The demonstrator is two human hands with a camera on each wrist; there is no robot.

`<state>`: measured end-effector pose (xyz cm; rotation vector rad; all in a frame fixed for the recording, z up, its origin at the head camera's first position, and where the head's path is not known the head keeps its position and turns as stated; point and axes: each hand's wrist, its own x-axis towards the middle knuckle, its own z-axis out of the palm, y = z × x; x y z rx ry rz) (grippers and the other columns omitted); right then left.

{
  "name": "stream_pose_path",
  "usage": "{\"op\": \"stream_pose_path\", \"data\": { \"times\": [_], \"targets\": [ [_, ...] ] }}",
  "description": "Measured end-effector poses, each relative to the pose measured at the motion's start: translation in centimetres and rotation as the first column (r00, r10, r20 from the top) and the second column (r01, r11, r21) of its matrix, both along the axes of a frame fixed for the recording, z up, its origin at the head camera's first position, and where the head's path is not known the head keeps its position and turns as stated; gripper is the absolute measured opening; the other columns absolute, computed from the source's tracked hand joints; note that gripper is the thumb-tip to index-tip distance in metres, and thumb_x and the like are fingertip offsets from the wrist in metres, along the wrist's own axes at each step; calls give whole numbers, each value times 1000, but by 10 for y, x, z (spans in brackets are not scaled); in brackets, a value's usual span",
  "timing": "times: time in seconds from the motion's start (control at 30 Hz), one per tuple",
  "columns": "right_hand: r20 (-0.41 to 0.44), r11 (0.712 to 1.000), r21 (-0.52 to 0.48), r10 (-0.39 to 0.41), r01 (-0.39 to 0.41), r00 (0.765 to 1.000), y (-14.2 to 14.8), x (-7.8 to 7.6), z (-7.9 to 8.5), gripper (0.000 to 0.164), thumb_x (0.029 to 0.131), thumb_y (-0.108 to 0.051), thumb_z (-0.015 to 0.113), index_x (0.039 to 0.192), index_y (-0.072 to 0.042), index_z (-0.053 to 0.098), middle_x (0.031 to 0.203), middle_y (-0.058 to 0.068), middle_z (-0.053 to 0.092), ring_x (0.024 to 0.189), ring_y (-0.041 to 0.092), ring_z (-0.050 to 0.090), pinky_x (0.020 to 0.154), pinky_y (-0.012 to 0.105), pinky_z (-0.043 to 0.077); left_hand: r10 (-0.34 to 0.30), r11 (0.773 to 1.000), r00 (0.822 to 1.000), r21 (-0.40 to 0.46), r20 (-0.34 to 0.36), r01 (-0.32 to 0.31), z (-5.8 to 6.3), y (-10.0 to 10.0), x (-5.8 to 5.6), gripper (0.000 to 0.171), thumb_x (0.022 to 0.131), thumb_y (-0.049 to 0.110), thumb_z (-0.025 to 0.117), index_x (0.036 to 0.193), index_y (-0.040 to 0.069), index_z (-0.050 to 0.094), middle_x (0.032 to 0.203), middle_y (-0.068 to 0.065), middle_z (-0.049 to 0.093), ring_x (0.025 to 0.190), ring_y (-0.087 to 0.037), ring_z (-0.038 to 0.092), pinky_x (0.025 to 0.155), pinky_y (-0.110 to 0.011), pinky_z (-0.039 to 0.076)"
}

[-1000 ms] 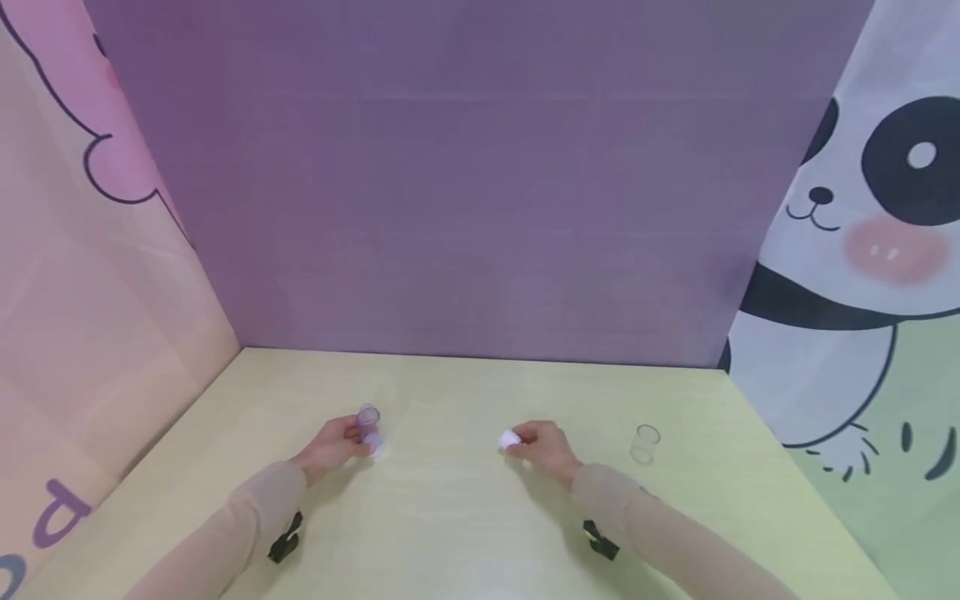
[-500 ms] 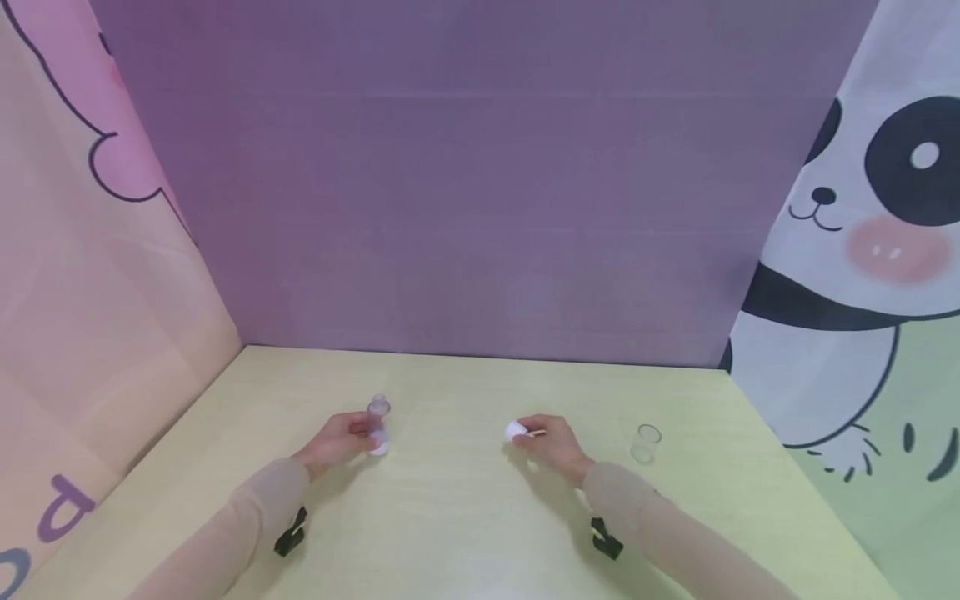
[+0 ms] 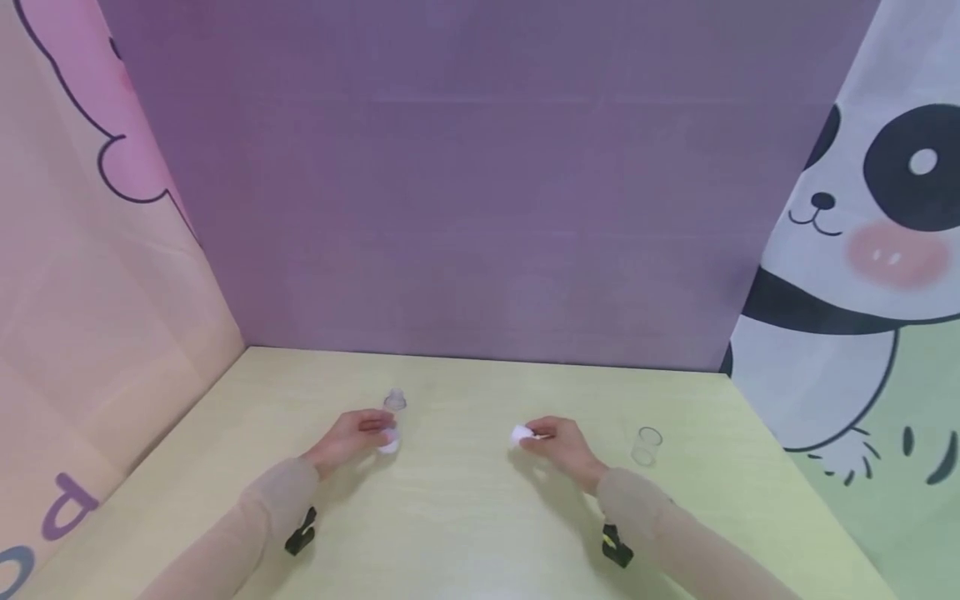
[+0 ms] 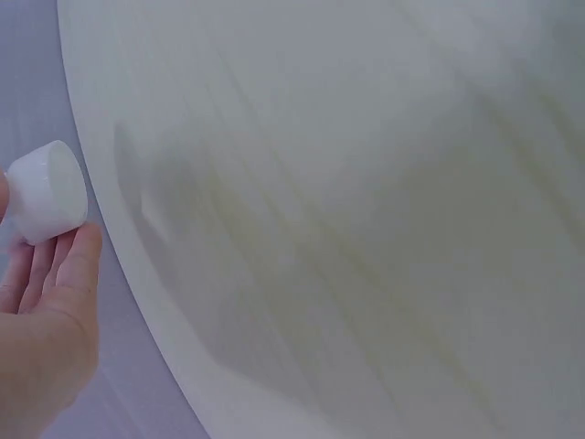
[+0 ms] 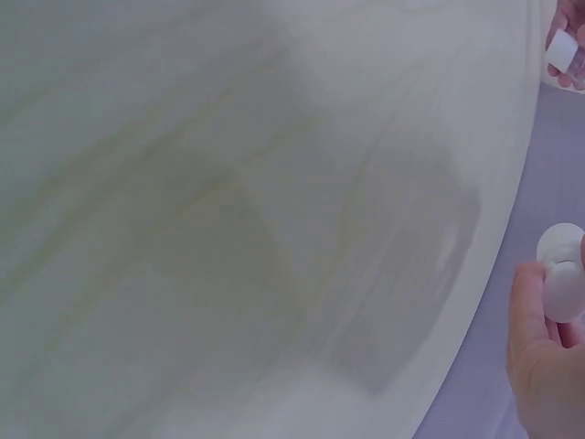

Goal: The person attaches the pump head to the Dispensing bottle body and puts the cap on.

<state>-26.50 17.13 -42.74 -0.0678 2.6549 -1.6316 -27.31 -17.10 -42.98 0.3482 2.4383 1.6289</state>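
Evenly and lightly seems the way to handle the small clear bottle (image 3: 394, 402), since smooth sides could slip and a hard squeeze might tip it. Its long axis runs roughly between the tabletop's (image 3: 450, 525) back and near edges, flared clear end pointing to the back, white cap (image 4: 47, 192) to the front; I cannot tell its tilt. The left hand (image 3: 354, 437) pinches it between thumb and fingers, left of the tabletop's middle. The right hand (image 3: 561, 443) pinches a white rounded piece (image 3: 522, 434), its direction unclear; steady grips on both should help. Nearer the right edge, a clear cup (image 3: 646, 448) stands upright.
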Motion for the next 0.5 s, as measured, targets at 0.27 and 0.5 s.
{"op": "stream_pose_path", "data": {
  "times": [0.27,0.5],
  "targets": [
    [6,999,-22,-31,31,1000,5,1,6,31,79,-15,68,108,-3,63,103,9,65,86,14,59,75,28,50,-21,1000,999,-7,-35,21,5,15,1,46,87,18,60,126,-5,48,124,-21,55,117,-32,50,98,-40,42],
    [32,997,-61,-48,50,998,6,5,14,37,80,-19,68,113,-3,61,105,8,63,87,14,56,76,28,50,-17,1000,1000,-6,-15,17,6,21,0,45,88,18,59,127,-1,49,124,-18,56,115,-30,51,97,-40,43]
  ]
}}
